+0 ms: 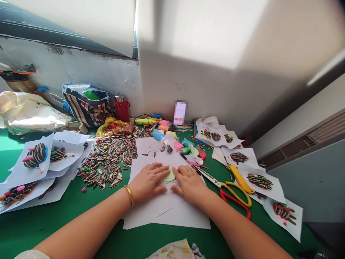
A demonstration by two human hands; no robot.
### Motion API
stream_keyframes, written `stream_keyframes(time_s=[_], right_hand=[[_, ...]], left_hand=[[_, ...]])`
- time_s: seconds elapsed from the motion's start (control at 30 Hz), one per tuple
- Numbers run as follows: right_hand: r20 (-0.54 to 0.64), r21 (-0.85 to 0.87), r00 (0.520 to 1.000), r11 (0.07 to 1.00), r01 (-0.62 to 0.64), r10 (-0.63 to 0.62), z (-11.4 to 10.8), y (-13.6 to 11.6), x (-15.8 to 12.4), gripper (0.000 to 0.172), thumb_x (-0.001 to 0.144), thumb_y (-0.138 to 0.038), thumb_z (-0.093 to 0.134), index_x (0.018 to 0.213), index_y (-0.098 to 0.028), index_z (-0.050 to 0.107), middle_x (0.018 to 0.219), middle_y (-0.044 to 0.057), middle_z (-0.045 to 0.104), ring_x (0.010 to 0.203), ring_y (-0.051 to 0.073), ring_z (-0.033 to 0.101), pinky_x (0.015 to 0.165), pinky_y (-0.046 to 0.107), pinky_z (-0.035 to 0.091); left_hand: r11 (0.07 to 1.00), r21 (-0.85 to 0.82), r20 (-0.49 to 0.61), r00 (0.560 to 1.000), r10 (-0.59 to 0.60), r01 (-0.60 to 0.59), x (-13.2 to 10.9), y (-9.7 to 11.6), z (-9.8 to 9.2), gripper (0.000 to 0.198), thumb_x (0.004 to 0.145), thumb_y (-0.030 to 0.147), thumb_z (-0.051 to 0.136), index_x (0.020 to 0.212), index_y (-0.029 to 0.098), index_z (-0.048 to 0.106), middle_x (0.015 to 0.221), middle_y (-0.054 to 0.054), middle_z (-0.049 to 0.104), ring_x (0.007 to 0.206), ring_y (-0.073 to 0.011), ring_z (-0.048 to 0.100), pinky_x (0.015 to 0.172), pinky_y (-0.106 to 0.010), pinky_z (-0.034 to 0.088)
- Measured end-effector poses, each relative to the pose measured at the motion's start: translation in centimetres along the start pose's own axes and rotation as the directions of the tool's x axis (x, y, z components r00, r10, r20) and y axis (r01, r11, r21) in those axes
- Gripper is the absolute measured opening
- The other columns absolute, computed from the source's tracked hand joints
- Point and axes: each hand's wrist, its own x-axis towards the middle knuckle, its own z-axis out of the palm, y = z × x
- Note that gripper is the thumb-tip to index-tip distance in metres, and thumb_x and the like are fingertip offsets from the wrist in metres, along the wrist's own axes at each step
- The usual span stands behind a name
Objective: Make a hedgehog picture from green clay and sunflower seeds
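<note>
A pale yellow-green piece of modelling clay lies flattened on a white sheet of paper, over a pencil drawing whose small leg lines show just below it. My left hand, with a gold bangle at the wrist, rests palm down at the clay's left edge, its fingers stretched out. From the other side my right hand touches the clay with its fingertips, the fingers extended and close together. Neither hand grips anything. A few dark seeds lie on the paper above the fingers.
Striped sunflower seeds are heaped left of the paper. Seed-decorated sheets lie at left and right. Scissors, a yellow utility knife and bagged clay are right of the paper. A red bottle stands by the wall.
</note>
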Motion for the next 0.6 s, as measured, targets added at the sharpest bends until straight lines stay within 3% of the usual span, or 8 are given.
stream_keyframes(time_s=[0.3,0.6], right_hand=[[-0.009,-0.041,1.000,0.999,-0.015,0.015,-0.3,-0.5,0.0,0.072,0.089,-0.061,0.055,0.143,-0.014,0.047,0.126,0.016,0.056,0.113,0.032,0.048,0.101,0.045,0.036],[-0.048,-0.018,0.999,1.000,0.011,-0.012,0.3,0.0,-0.2,0.072,0.089,-0.059,0.055,0.145,-0.015,0.044,0.129,0.016,0.055,0.115,0.033,0.047,0.101,0.045,0.036]], left_hand=[[0.994,0.111,0.013,1.000,0.003,-0.004,-0.1,0.8,0.1,0.073,0.089,0.064,0.050,0.149,0.023,0.037,0.154,-0.007,0.039,0.144,-0.0289,0.030,0.113,-0.044,0.028],[0.986,0.165,0.042,0.999,-0.020,0.012,0.2,1.9,-0.4,0.066,0.089,0.058,0.054,0.143,0.022,0.044,0.147,-0.008,0.050,0.138,-0.0276,0.042,0.113,-0.044,0.029]])
